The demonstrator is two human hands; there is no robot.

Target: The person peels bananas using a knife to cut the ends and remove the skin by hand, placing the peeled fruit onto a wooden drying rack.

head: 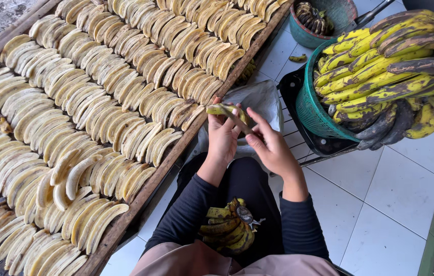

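my left hand (222, 139) fingers grip a banana (225, 110); my right hand (273, 148) fingers pinch its peel strip (240, 122) beside the drying tray (140, 197).

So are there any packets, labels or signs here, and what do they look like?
No labels, signs or screens show.
Plastic bag: grey, crumpled, on the floor just past the hands.
Big basket: teal mesh, round, at right, piled with yellow bananas.
Small basket: teal, round, at top, holding dark bananas.
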